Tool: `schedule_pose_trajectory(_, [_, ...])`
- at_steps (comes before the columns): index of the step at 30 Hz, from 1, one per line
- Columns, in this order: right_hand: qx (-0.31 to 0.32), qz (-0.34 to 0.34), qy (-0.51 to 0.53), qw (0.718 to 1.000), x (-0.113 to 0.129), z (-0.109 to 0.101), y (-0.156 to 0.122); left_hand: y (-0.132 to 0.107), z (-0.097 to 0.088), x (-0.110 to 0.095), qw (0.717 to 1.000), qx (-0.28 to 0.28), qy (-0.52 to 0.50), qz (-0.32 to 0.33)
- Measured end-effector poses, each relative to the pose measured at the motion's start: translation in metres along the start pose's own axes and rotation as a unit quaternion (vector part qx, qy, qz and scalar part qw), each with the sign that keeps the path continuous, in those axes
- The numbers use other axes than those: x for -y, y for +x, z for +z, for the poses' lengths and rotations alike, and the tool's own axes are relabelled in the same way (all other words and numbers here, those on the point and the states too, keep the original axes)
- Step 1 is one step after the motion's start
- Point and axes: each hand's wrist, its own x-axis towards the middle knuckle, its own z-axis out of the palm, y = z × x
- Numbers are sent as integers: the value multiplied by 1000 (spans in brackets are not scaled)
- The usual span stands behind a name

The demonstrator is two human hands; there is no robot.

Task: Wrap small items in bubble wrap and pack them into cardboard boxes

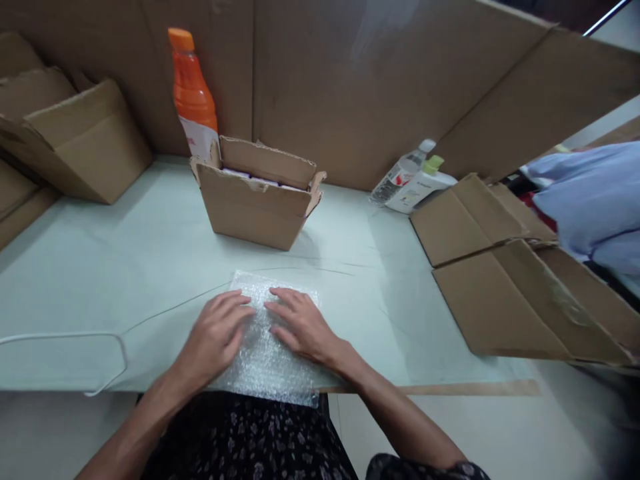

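A sheet of clear bubble wrap (270, 363) lies on the pale green table (125, 267) at its near edge and hangs slightly over it. My left hand (215, 337) lies flat on the sheet's left side with fingers stretched out. My right hand (300, 327) presses flat on its right side, fingers spread and pointing left. The fingertips of both hands almost meet at the sheet's middle. Neither hand holds anything. Behind the sheet stands a small open cardboard box (257, 193) with white items inside.
An orange bottle (193, 93) stands behind the box against a cardboard wall. Two plastic bottles (413, 180) lie at the back right. Flattened cardboard boxes (505, 280) cover the right side, folded ones (75, 140) the left. A white cable (100, 337) runs at the left edge. A person's light blue sleeve (595, 200) shows at far right.
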Motion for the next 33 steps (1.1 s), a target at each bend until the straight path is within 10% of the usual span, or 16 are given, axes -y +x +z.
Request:
schedule_pose_trajectory(5, [27,-24,-78,996,-27,17,-33,-16,34,4,996,69,39,36])
schedule_pose_trajectory(10, [-161,81,-32,983,-62,-10,-51,0,8,9,995,-14,-92,-47])
schedule_pose_trajectory(16, [-224,163,79,958,-79,-21,39,111,-12,44,903,-305,-163,-255])
schedule_pose_trajectory(21, [-229,192,180,937,-95,-17,105,166,-6,82,879,-302,-233,-287])
schedule_pose_trajectory(33, [-247,222,162,929,-94,-30,61,93,15,43,894,-295,-206,-268])
